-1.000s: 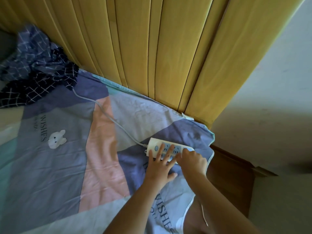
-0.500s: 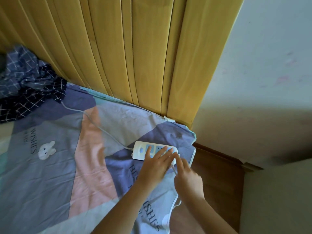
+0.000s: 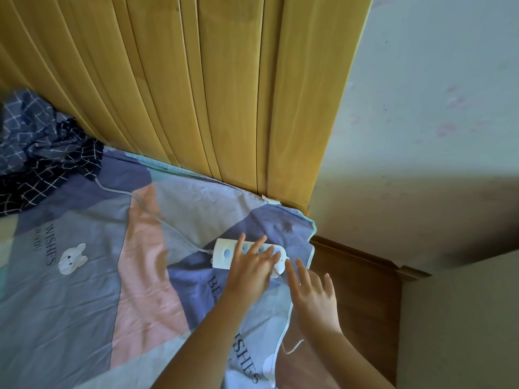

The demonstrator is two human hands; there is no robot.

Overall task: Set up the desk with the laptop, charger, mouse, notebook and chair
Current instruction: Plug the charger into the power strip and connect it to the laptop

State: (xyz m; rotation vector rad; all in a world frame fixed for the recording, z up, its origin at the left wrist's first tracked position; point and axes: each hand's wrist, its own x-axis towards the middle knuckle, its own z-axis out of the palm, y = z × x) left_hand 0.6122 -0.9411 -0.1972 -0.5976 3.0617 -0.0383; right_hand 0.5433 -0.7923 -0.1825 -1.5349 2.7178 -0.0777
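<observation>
White plastic power strip (image 3: 224,252) lies flat on patchwork bedsheet (image 3: 84,304), near the bed's corner by the yellow wooden slatted headboard (image 3: 210,94). Its grey cord (image 3: 157,217) runs left toward crumpled navy checked fabric (image 3: 42,153). Left hand (image 3: 250,269): flat, fingers spread, pressing on strip. Right hand (image 3: 311,293): open, fingers extended, just beside strip's right end. White charger plug (image 3: 279,266) seated at that end; thin white cable (image 3: 292,348) hangs below.

The right hand (image 3: 311,293), which 0.5 s ago pinched something thin at the end of the power strip (image 3: 224,252), now sits just beside it with fingers spread and empty. A white plug (image 3: 279,266) now shows at that end, beside the left hand (image 3: 250,270).
</observation>
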